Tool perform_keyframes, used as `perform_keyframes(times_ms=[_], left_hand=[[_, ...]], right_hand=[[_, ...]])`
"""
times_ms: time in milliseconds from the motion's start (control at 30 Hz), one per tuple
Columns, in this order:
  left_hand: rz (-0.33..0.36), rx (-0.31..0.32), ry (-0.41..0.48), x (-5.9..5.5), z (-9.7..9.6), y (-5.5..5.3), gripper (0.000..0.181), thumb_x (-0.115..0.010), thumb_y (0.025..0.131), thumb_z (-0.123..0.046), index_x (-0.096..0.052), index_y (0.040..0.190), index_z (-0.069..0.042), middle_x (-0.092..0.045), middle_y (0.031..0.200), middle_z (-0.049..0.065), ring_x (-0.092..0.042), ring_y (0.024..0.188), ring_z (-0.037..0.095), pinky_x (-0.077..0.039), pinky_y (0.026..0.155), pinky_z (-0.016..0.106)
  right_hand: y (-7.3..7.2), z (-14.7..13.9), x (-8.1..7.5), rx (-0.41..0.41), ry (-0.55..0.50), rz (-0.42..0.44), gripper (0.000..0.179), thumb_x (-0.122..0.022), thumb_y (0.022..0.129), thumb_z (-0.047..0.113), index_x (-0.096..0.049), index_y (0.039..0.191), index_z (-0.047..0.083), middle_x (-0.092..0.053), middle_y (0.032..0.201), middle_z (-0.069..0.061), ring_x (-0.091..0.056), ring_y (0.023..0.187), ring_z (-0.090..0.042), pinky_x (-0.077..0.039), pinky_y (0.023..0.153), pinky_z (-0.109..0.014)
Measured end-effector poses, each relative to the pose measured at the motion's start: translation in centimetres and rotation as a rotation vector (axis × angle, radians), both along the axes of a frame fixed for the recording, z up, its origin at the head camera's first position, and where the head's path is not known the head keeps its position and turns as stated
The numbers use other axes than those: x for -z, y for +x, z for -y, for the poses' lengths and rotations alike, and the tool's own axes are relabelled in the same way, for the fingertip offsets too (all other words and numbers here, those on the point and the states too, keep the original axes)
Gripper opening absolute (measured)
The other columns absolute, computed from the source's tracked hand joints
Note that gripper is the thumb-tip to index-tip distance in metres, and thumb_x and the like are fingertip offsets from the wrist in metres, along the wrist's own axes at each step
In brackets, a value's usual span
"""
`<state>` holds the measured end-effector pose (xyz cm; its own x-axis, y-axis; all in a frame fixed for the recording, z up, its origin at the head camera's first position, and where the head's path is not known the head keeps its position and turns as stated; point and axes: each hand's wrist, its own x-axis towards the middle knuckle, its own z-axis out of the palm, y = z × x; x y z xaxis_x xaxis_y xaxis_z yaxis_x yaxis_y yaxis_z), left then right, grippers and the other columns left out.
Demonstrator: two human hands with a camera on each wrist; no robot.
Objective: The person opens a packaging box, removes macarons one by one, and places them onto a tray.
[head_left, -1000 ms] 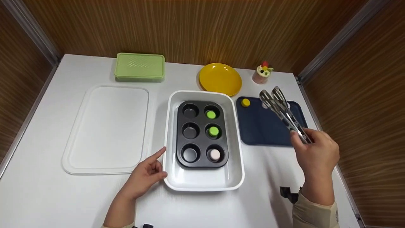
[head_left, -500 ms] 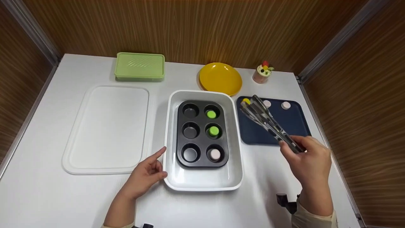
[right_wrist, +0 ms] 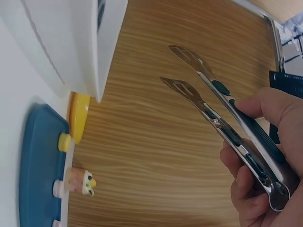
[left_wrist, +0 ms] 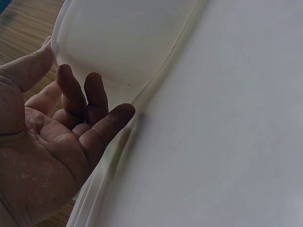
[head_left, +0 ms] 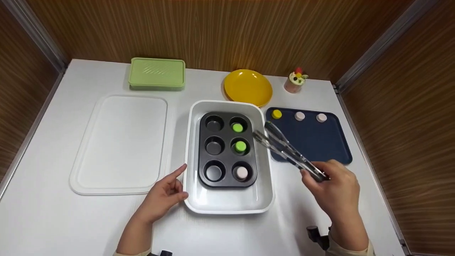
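A person's right hand (head_left: 336, 192) grips spread, unladen tongs (right_wrist: 230, 135) at the white bin (head_left: 227, 204), left hand (head_left: 161, 199) touching its rim with loose fingers (left_wrist: 97, 94), as the muffin pan (head_left: 226, 158) inside shows three of six cups (head_left: 214, 172) filled, three round pieces (head_left: 277, 114) on the navy tray (head_left: 305, 142) seemingly still to go.

Silver tongs (head_left: 292, 153) with dark inlays stand spread, slanting forward and left from the right grip (head_left: 337, 188), tips above the right rim of the white tub (head_left: 229, 202). The tub lies level between the grips, touching the left grip (head_left: 162, 197); inside sits a dark muffin tin (head_left: 226, 147).
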<state>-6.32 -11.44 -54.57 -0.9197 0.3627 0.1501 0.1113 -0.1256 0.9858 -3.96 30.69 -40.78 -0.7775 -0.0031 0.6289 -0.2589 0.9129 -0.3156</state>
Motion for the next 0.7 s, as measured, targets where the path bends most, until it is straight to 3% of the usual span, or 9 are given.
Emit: perform_keyframes(times_ms=[267,700], left_hand=[[-0.001,0.003,0.002,-0.1,0.1,0.0,0.076,-0.075,0.09,0.009,-0.037,0.156,0.015,-0.057,0.084,0.001,-0.054,0.076,0.007,-0.046,0.066,0.017],[-0.004,-0.006,0.009,0.0,0.0,0.1,0.075,-0.075,0.09,0.009,-0.038,0.155,0.014,-0.058,0.086,0.002,-0.055,0.077,0.008,-0.047,0.068,0.017]], right_hand=[[0.7,1.3,1.6,-0.054,0.026,0.025,0.019,-0.088,0.066,0.011,-0.083,0.084,0.015,-0.063,0.071,0.007,-0.05,0.058,-0.01,-0.04,0.049,-0.037],[2.0,2.1,3.0,-0.06,0.089,0.103,0.019,-0.09,0.064,0.012,-0.08,0.08,0.016,-0.059,0.07,0.009,-0.049,0.058,-0.009,-0.045,0.048,-0.039]])
